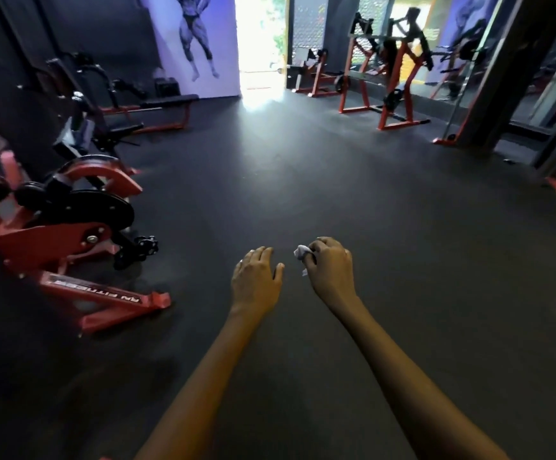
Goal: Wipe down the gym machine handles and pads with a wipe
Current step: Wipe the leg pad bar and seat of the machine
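Both bare forearms reach out from the near edge over the dark rubber floor (pixel 369 200), elbows cut off. Motion blur smears the red plate-loaded machine (pixel 64 227) at left. Relaxed and holding nothing, the left hand (pixel 256 277) has loosely spread fingers. Just right of it, the right hand (pixel 331 265) pinches a small crumpled white wipe (pixel 302 252), partly hidden by curled fingers, well apart from any machine.

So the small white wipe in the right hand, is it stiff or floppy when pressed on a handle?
Probably floppy: the wipe sits crumpled between the fingers of the right hand, and a loose corner hangs below. It looks light, held by a pinch alone. It would likely mould around a handle.
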Motion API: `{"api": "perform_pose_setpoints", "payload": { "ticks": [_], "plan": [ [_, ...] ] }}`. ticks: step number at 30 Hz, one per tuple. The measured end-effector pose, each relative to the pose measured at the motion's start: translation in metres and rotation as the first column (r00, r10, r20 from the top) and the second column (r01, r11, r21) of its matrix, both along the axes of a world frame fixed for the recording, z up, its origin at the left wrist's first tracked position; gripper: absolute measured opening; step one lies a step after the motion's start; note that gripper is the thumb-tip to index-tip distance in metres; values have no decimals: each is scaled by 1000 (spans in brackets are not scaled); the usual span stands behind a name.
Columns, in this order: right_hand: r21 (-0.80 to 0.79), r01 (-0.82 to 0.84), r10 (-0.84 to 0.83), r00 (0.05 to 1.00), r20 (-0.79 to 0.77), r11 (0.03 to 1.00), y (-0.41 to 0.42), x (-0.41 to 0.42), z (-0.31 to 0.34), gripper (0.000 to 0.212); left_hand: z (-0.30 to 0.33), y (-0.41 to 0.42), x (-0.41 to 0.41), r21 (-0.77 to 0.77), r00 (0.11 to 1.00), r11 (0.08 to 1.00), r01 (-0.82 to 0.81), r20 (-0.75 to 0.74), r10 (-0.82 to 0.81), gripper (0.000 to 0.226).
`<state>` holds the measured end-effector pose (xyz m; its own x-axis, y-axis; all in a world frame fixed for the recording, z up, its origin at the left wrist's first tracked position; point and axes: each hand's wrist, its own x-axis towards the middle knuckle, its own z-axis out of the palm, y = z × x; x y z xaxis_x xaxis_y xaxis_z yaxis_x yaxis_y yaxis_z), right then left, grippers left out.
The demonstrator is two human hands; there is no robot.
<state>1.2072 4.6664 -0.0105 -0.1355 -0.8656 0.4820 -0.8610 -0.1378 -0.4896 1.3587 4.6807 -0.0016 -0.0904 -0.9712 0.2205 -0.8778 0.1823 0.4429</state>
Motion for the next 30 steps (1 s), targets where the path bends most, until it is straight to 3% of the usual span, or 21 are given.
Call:
{"api": "perform_pose_setpoints", "payload": {
  "ticks": [8, 12, 18, 25, 30],
  "plan": [
    [-5, -210, 209, 971, 112, 978, -164, 15, 1, 24, -5, -131, 10, -17, 973, 974, -227, 25, 227, 48],
    [65, -308, 306, 951, 38, 949, -251, 20, 1, 25, -10, -201, 15, -2, 935, 935, -354, 28, 354, 48],
    [156, -475, 468, 880, 85, 866, -378, 41, 23, 26, -3, -311, 24, -7, 864, 865, -502, 36, 501, 48],
    [206, -613, 605, 789, 110, 762, -518, 97, 7, 23, -10, -426, 65, -29, 771, 771, -636, 5, 637, 48],
    [94, -696, 687, 717, 116, 712, -630, 157, -6, 38, -19, -526, 118, -23, 738, 738, -675, 4, 675, 47]
  ]
}}
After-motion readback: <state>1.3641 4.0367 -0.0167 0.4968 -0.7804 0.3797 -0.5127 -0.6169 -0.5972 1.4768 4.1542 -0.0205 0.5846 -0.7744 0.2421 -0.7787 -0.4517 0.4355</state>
